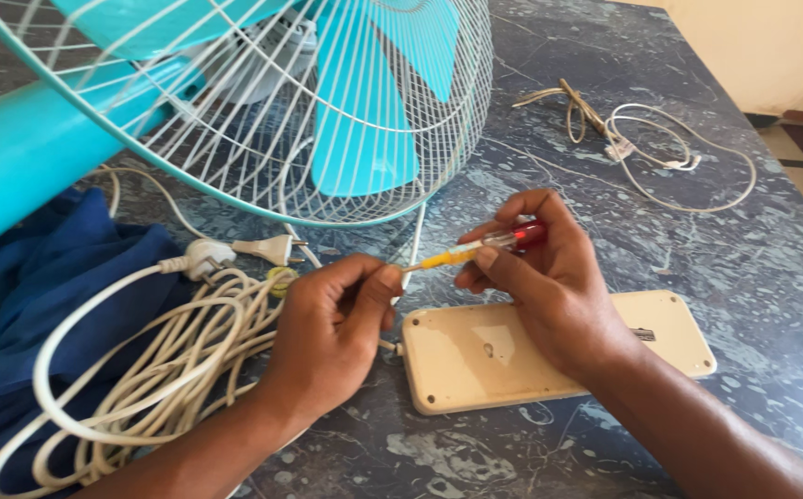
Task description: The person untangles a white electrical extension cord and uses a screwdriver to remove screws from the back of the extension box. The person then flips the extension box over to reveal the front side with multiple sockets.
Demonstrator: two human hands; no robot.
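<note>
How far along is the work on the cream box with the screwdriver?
Done: the cream box lies face down, the plug is out of any socket. In hand: the right hand holds the screwdriver, tip at the left hand. Left: the box looks unopened.

You are looking down at a dark marbled stone surface (558,166) with pale veins. A cream, rectangular extension box (475,356) lies flat on it near you, face down. To your left a coil of white cable (142,370) with a white plug (267,248) rests partly on the surface and partly on a blue cloth (41,277) spread there. A turquoise fan (327,111) with a white wire guard lies tipped at the far left. Well apart, at the far right, lies a loose loop of thin white cord (688,162).
</note>
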